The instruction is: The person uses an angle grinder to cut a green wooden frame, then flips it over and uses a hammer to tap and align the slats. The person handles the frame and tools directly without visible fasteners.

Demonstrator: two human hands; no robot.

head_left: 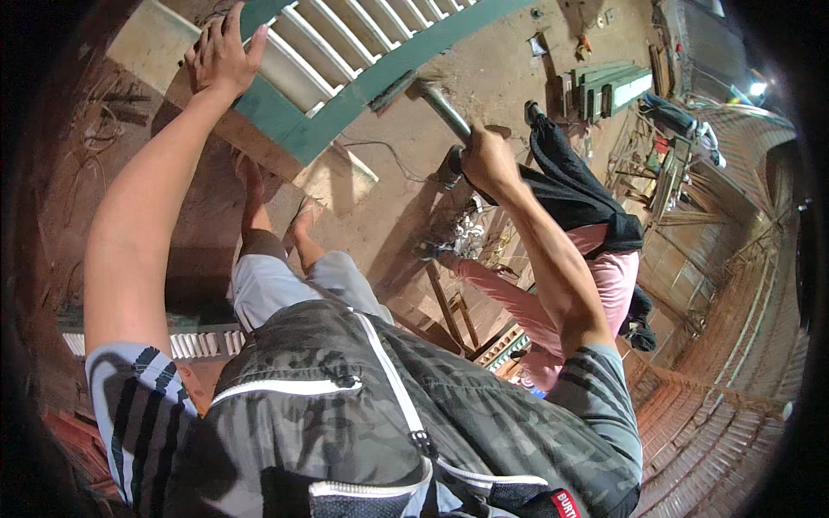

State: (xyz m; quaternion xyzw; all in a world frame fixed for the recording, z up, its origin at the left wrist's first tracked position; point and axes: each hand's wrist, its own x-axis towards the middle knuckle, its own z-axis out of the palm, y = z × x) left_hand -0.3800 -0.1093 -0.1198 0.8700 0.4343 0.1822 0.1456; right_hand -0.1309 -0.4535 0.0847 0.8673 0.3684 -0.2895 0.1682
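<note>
A green frame with white slats, like a louvred shutter (313, 134), lies at the top on pale wooden blocks (338, 177). My left hand (223, 59) rests on the frame's near left end, fingers spread and holding nothing. In my right hand (492, 164) is a hammer (445, 110), gripped round its handle. The shaft is shiny metal, and the dark head (394, 91) is beside the frame's right edge; whether it touches the wood I cannot tell.
Close on my right is another person in pink trousers (514, 298) and black clothing. Farther off stand stacked green frames (609, 91). A thin cable (384, 151) trails over the dusty floor, and timber pieces (453, 302) lie to the right of my legs.
</note>
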